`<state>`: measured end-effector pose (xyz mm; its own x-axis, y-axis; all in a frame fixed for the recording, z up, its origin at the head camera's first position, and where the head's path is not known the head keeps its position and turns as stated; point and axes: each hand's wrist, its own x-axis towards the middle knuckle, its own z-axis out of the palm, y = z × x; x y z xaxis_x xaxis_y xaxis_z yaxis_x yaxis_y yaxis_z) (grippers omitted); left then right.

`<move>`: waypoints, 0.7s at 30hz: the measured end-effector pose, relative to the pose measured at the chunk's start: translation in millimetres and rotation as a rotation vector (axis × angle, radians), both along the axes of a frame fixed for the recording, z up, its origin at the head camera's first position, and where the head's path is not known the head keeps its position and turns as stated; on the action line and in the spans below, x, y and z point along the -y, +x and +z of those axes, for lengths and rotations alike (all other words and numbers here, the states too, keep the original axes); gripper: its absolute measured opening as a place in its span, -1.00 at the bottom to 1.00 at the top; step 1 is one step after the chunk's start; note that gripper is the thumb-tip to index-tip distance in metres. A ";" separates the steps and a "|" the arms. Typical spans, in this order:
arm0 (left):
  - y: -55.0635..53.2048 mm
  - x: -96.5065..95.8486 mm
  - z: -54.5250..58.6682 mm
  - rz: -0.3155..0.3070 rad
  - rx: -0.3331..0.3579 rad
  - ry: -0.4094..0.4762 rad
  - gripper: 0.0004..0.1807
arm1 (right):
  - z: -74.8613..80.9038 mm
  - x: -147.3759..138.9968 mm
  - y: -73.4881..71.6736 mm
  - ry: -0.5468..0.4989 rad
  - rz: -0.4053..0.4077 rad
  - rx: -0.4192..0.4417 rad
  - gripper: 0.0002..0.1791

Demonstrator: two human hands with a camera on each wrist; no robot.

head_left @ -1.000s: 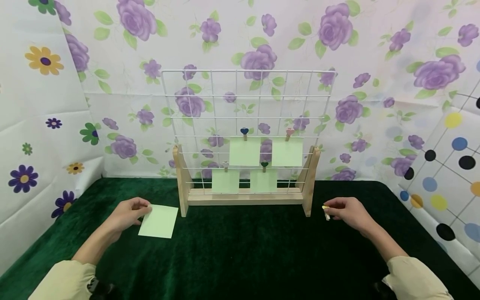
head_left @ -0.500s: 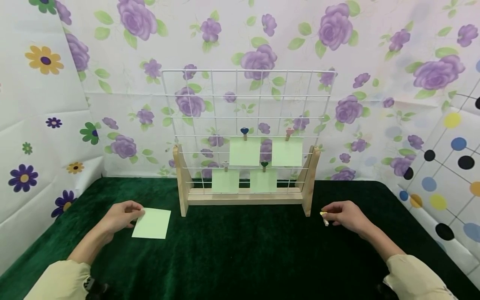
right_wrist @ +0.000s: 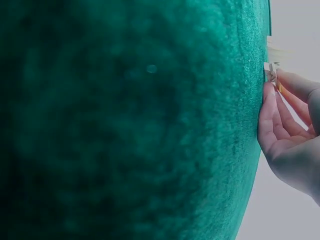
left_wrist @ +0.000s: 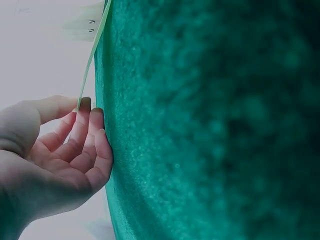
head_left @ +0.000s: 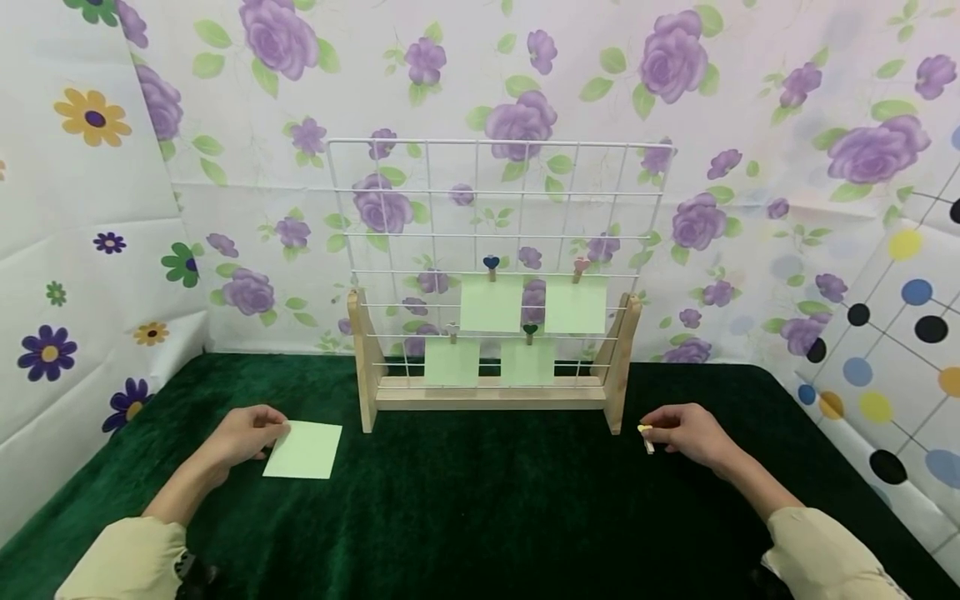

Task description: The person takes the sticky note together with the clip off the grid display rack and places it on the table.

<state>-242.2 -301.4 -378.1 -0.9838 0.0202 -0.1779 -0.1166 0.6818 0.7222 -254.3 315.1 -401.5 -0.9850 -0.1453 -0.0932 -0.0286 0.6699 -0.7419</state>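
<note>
My left hand point(head_left: 243, 435) pinches one corner of a pale green square paper note point(head_left: 307, 450) between thumb and fingertips, low over the cloth left of the rack. Seen edge-on in the left wrist view, the note point(left_wrist: 93, 50) extends from the fingertips. Right of the rack, my right hand point(head_left: 690, 432) pinches a small wooden clothespin point(head_left: 648, 446) topped with a yellow piece. The right wrist view has this clothespin point(right_wrist: 271, 72) between thumb and fingers. Between both hands stands a white wire grid point(head_left: 495, 143) on a wooden base point(head_left: 487, 403).
Several green notes hang on the grid, including an upper one point(head_left: 575, 305) and a lower one point(head_left: 452, 362). Heart-topped clothespins, such as the blue one point(head_left: 491, 262), hold them. Dark green cloth point(head_left: 480, 500) covers the table; a floral backdrop point(head_left: 465, 100) stands behind.
My left hand has shifted left and slightly down with the note. The right hand has lowered a little with the clothespin. The hung notes stay in place.
</note>
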 end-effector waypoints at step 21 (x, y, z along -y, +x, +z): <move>4.8 1.1 0.1 -0.017 -0.085 -0.070 -0.58 | 6.5 -3.8 1.4 0.053 -0.009 -0.055 -0.65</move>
